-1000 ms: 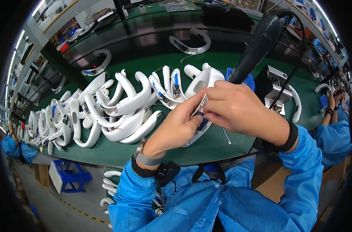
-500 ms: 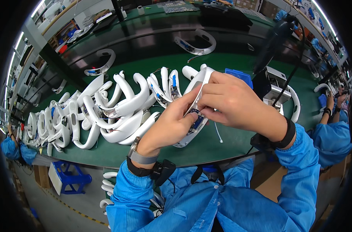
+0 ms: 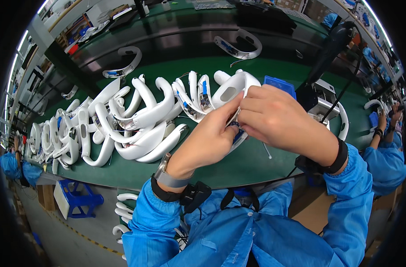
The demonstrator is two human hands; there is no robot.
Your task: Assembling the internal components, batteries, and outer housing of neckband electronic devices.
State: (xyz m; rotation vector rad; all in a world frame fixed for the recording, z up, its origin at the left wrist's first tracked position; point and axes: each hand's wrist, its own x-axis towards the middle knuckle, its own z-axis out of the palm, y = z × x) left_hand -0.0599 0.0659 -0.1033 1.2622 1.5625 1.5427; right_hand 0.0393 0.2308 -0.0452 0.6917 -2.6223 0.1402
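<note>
Both of my hands are closed on a white U-shaped plastic housing [image 3: 249,80], like a neck-fan shell, held tilted above the green bench. My left hand [image 3: 212,135] grips its near side, thumb pressed inward beside a small blue circuit board [image 3: 236,133] that is mostly covered. Bent fingers of my right hand [image 3: 276,113] pinch at the same inner side; whether they hold a small part or wire is hidden. A thin cable with a white plug [image 3: 268,152] hangs below that hand. Just left of my hands stand open housings [image 3: 197,95] with blue parts inside.
A long pile of white housings [image 3: 142,120] covers the left bench. Two more lie on the dark belt [image 3: 176,41] behind. A blue box [image 3: 279,84], metal device [image 3: 321,100] and black stand [image 3: 330,51] are right. A blue stool [image 3: 80,198] stands below left; co-workers [image 3: 385,160] sit nearby.
The housing has turned in my hands, so its board shows less and its far curve more. My left hand has shifted right and slightly up. The whole view has shifted slightly.
</note>
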